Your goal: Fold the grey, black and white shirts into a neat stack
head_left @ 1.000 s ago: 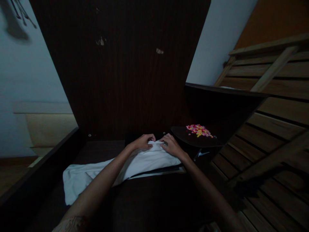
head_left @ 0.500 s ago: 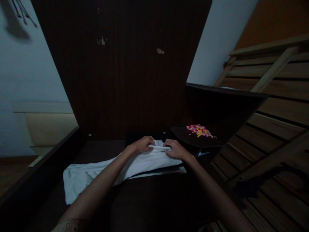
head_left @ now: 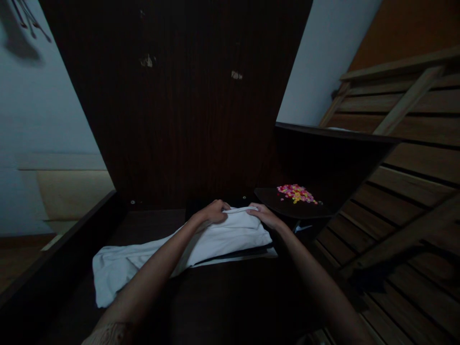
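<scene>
A white cloth garment lies partly folded on the dark wooden surface, its loose end spread out to the left. My left hand is closed on the far edge of the cloth, fingers curled over it. At the far right corner of that edge, my right hand grips the cloth between thumb and fingers. Beneath the right part of the garment, a dark layer and a pale strip stick out at the near side; what they are I cannot tell.
A tall dark wooden panel rises behind the surface. To the right, a rounded shelf carries a heap of small pink, red and yellow pieces. A raised dark edge borders the left, and a slatted wooden frame stands at the right.
Both hands have shifted slightly away from me with the cloth's far edge. The raised fold between them now lies flatter and farther back.
</scene>
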